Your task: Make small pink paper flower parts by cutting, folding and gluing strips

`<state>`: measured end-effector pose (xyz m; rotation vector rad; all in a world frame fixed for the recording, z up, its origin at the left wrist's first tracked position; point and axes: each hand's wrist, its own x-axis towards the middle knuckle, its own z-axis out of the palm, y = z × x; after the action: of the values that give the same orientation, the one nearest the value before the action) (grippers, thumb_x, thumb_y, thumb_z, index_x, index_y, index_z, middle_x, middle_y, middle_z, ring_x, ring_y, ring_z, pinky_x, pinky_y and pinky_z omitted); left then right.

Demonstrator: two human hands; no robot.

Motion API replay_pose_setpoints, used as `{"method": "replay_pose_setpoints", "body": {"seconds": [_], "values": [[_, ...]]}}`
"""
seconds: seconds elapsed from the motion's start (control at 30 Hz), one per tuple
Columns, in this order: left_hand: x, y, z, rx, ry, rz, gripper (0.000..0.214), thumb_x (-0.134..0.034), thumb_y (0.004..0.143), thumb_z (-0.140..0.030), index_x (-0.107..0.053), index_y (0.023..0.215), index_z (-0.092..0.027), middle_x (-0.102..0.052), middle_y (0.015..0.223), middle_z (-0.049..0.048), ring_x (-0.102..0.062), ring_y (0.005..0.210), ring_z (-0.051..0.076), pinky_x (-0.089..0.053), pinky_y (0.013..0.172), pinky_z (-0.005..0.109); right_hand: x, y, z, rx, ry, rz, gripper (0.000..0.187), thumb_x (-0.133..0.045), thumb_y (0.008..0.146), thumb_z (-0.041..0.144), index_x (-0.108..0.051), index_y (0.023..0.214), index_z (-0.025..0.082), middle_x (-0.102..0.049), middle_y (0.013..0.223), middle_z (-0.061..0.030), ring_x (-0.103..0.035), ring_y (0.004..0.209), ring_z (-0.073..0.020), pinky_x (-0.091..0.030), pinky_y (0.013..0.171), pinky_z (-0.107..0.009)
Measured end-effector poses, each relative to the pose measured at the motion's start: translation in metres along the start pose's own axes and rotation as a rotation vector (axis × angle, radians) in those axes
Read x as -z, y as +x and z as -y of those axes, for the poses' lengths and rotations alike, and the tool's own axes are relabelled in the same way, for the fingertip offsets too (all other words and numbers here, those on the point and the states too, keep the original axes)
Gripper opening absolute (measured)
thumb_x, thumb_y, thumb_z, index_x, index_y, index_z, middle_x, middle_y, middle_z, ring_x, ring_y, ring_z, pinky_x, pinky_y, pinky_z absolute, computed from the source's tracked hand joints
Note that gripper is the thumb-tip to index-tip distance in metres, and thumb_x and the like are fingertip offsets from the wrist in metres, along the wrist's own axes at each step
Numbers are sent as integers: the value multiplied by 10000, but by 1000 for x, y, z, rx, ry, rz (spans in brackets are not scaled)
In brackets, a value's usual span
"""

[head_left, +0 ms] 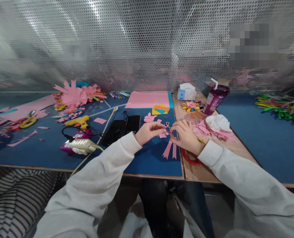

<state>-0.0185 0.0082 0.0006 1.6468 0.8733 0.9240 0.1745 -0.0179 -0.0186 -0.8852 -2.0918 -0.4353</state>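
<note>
My left hand (148, 131) and my right hand (186, 135) meet over the blue table mat (147, 158), both pinching a small pink paper piece (167, 126) with thin curled strips. Longer pink strips (170, 150) hang down from under my right hand. A small pink paper flower (149, 117) lies just beyond my left hand. Red-handled scissors (190, 159) lie under my right wrist.
A black phone (122, 129), a yellow glue gun (77, 122) and a power strip (83, 144) lie to the left. Big pink paper flowers (73, 94), a pink sheet (148, 99), a tissue box (186, 92), a purple bottle (215, 97) and pink scraps (211, 130) sit behind.
</note>
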Motion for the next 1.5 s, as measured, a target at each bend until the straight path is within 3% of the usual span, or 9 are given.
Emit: {"method": "replay_pose_setpoints", "body": {"seconds": [1.5], "values": [[1,-1,-2,4,40,-12,257,-705,683,-294,-686,890,-143,-709,893,66,-646,803,160,-532,698,284,1,0,0,-29,12,-1,142,-566,746,108,-492,801,215,-604,815,-29,-527,801,-198,-334,745,-358]]}}
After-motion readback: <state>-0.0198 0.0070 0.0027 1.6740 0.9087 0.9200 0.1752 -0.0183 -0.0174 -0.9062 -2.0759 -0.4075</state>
